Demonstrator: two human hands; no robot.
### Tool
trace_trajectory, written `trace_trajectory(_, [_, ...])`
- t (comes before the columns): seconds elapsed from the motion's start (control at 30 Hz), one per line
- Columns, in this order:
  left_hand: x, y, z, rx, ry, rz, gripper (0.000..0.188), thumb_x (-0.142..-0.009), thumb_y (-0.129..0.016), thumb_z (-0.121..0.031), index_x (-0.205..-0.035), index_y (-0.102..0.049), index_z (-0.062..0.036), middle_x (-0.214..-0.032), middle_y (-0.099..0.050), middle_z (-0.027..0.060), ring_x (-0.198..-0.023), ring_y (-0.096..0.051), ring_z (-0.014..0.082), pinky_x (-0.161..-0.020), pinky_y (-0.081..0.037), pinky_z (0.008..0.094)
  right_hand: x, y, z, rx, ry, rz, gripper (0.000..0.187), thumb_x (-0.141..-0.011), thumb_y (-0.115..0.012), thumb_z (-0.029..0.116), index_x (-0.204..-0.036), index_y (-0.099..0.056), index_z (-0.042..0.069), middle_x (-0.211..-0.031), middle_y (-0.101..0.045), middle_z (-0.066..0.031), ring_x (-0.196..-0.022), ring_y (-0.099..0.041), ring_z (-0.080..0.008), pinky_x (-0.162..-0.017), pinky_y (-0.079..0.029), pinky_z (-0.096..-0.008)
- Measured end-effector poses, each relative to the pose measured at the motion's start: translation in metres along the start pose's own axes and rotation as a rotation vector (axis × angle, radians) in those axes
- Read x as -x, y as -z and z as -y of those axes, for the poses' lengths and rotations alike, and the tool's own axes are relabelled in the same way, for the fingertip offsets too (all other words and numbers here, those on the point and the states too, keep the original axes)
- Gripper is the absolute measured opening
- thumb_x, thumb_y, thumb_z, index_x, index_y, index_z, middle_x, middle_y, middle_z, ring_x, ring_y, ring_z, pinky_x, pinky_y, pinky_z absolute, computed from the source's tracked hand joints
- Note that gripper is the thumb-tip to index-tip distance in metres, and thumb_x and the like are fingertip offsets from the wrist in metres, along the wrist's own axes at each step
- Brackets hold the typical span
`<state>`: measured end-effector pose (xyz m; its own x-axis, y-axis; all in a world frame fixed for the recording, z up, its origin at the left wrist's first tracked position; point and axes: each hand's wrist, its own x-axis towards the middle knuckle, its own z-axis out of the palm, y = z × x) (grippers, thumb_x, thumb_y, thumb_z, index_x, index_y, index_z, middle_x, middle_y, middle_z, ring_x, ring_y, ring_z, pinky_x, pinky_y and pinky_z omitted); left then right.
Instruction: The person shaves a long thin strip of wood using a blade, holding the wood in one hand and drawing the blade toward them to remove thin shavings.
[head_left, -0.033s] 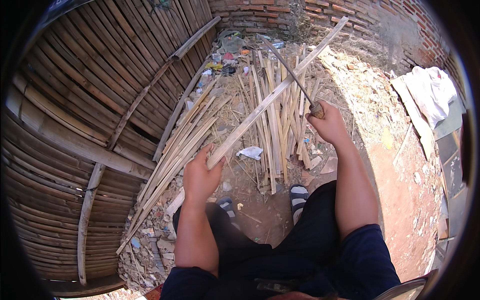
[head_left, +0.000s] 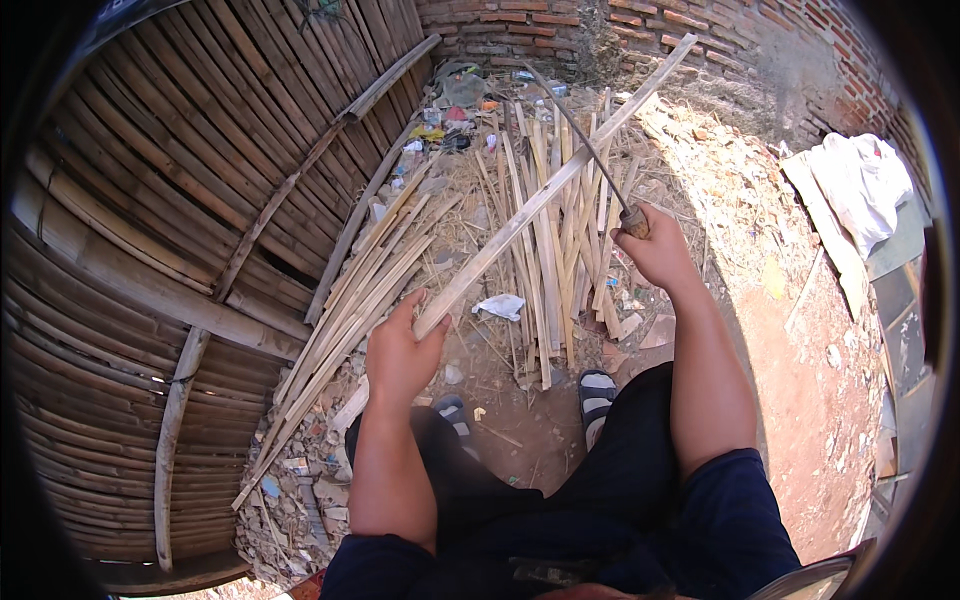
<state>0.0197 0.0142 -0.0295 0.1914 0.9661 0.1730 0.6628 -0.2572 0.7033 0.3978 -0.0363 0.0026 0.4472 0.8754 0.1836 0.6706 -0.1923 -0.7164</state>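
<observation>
My left hand [head_left: 403, 348] is closed around the near end of a long pale wooden strip [head_left: 525, 213], which slants away to the upper right. In my right hand [head_left: 658, 247] is the wooden handle of a long, narrow-bladed knife [head_left: 570, 118], its tip pointing to the far left. The blade crosses the strip beyond its middle; I cannot tell whether it touches the wood. Beneath the strip lie several loose wooden strips [head_left: 548, 290] on the ground. Another bundle of strips [head_left: 350, 310] lies left of my left hand.
A slatted bamboo wall [head_left: 210, 130] stands on the left, and a brick wall [head_left: 530, 30] closes the far side. Litter [head_left: 455, 115] and rubble cover the ground between. White cloth [head_left: 860, 185] hangs over boards at the right. My sandalled feet [head_left: 597, 395] are below the strips.
The knife blade has turned slightly, showing thinner, and its tip has shifted a little to the right and farther away. My left hand and the held strip look unmoved.
</observation>
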Motion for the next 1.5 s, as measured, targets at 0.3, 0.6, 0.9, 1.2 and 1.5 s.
trace_trajectory(0.3, [0.001, -0.016, 0.001, 0.051, -0.129, 0.031, 0.055, -0.089, -0.085, -0.033, -0.136, -0.072, -0.0067, -0.097, -0.078, 0.0253, -0.097, -0.077, 0.0405, -0.084, -0.059, 0.0448, 0.053, -0.043, 0.055, 0.357, 0.447, 0.39, 0.026, -0.088, -0.078, 0.029, -0.101, -0.071, 0.008, -0.085, -0.073, -0.0205, -0.084, -0.071, -0.0444, -0.073, -0.056, -0.0527])
trace_trajectory(0.6, [0.001, -0.011, -0.015, -0.141, -0.05, -0.077, 0.06, -0.089, -0.085, -0.033, -0.141, -0.069, -0.005, -0.093, -0.078, 0.0215, -0.086, -0.077, 0.0368, -0.079, -0.058, 0.0423, 0.01, -0.027, 0.016, -0.044, 0.127, 0.307, 0.027, -0.086, -0.08, 0.024, -0.095, -0.069, 0.002, -0.079, -0.068, -0.0169, -0.072, -0.064, -0.0305, -0.073, -0.054, -0.0418])
trace_trajectory(0.9, [0.001, -0.022, 0.003, -0.171, -0.202, -0.024, 0.061, -0.09, -0.084, -0.033, -0.14, -0.069, -0.0019, -0.097, -0.078, 0.0247, -0.09, -0.078, 0.038, -0.081, -0.059, 0.0428, 0.047, -0.062, 0.061, 0.404, 0.384, 0.512, 0.029, -0.08, -0.076, 0.024, -0.104, -0.073, 0.008, -0.09, -0.074, -0.0236, -0.092, -0.073, -0.0446, -0.083, -0.057, -0.0523])
trace_trajectory(1.2, [0.003, -0.009, -0.005, -0.138, -0.044, -0.047, 0.062, -0.091, -0.082, -0.037, -0.14, -0.069, -0.0029, -0.088, -0.076, 0.0237, -0.082, -0.076, 0.0406, -0.074, -0.058, 0.0477, 0.011, -0.043, 0.029, 0.083, 0.154, 0.333, 0.029, -0.087, -0.078, 0.027, -0.103, -0.073, 0.004, -0.087, -0.073, -0.0239, -0.086, -0.072, -0.0432, -0.079, -0.056, -0.0506])
trace_trajectory(1.5, [0.002, -0.013, -0.001, -0.105, -0.155, -0.048, 0.063, -0.09, -0.083, -0.035, -0.141, -0.068, -0.0024, -0.085, -0.075, 0.0224, -0.08, -0.075, 0.0413, -0.074, -0.058, 0.0481, 0.029, -0.06, 0.042, 0.244, 0.362, 0.475, 0.028, -0.084, -0.08, 0.027, -0.103, -0.074, 0.008, -0.086, -0.074, -0.0201, -0.086, -0.073, -0.0421, -0.079, -0.056, -0.0515])
